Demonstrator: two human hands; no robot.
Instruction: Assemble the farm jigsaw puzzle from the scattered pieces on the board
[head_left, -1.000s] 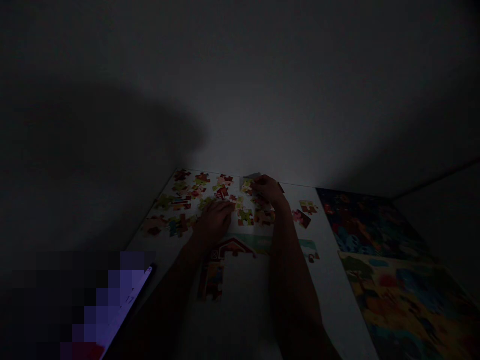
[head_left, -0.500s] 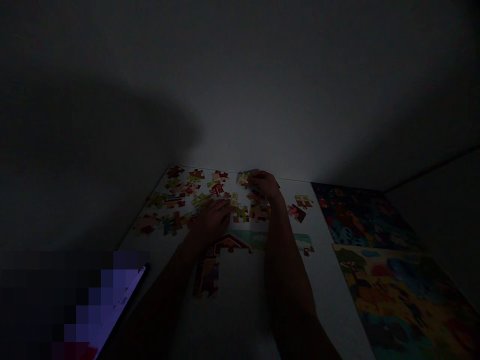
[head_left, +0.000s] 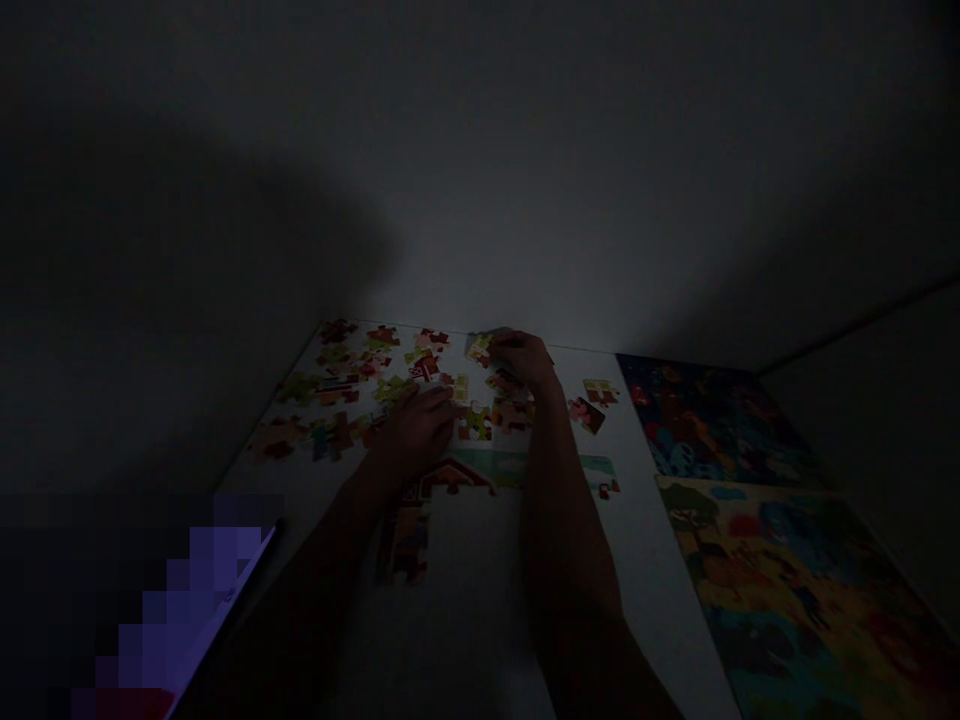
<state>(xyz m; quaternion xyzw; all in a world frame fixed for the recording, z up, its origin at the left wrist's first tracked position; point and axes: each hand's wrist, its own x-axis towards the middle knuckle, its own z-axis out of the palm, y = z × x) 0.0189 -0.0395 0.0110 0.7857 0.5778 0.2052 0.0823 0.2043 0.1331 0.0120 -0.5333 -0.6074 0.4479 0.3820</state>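
At the far edge of the white table (head_left: 465, 550), my right hand (head_left: 529, 357) pinches a yellow-green jigsaw piece (head_left: 480, 348). My left hand (head_left: 420, 425) lies with outstretched fingers over the loose pieces, touching some of them; what is beneath it is hidden. A green jigsaw piece (head_left: 475, 421) lies just right of its fingertips. Below the hands is a joined part of the puzzle, with a red barn roof (head_left: 457, 475) and a strip running down the left (head_left: 409, 545). My right forearm hides the middle of its top row.
Several loose pieces (head_left: 330, 390) spread over the table's far left. A pink piece (head_left: 587, 414) and a yellow-green one (head_left: 600, 390) lie right of my right arm. Two colourful pictures, one dark blue (head_left: 720, 420), one yellow (head_left: 787, 580), lie at right. A lit screen (head_left: 225, 600) is at lower left. The room is dim.
The whole view has shifted slightly, so everything sits a little further left and higher. My right hand still holds the piece at the far edge; both hands are nearly unmoved.
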